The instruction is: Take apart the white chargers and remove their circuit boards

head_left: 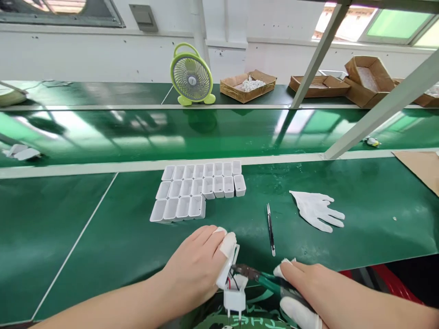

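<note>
My left hand (199, 267), with white finger cots on two fingertips, is closed around a small white plug housing (233, 292) with thin red and black wires showing and metal prongs pointing down. My right hand (308, 285), also with finger cots, grips green-handled pliers (260, 277) whose jaws reach into the housing. Both hands are at the near edge of the green bench (103, 237). Beyond them lie rows of several white plastic shells (197, 189). Black tweezers (270, 228) lie just past my right hand.
A white glove (318, 209) lies flat to the right. A green conveyor belt (171, 132) runs across behind. A lime desk fan (191, 76) and open cardboard boxes (247, 85) stand on the far shelf. Slanted metal struts (380, 112) cross at the right.
</note>
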A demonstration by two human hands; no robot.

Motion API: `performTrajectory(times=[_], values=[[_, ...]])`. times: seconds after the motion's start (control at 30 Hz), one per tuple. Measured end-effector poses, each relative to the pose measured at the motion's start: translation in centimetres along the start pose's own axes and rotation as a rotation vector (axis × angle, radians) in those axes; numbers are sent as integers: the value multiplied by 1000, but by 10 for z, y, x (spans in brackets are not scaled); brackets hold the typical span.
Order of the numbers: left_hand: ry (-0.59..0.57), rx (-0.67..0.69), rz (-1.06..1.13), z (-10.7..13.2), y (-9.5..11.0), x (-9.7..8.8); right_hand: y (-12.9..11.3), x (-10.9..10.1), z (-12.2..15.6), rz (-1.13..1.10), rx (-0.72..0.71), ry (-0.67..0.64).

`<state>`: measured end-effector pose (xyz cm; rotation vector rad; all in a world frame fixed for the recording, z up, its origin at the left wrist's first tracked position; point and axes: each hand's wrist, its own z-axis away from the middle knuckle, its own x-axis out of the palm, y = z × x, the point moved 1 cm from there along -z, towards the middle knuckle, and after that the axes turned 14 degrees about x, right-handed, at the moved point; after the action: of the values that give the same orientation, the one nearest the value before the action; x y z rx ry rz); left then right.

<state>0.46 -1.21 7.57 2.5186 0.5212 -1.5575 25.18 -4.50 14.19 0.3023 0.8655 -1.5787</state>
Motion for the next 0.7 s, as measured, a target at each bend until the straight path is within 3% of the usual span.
performTrajectory(times=[0.17, 0.37, 0.57, 0.7], values=[[-20, 33, 1, -10, -17, -9, -12, -19, -1, 85, -33, 1], [-27, 98, -136, -18, -21, -14, -15, -23, 3, 121, 4, 22], [-45, 160, -303, -35, -27, -26, -20, -25, -7, 28, 130, 137], [-69, 161, -365, -45, -30, -44, -32, -37, -12, 192, 117, 212]])
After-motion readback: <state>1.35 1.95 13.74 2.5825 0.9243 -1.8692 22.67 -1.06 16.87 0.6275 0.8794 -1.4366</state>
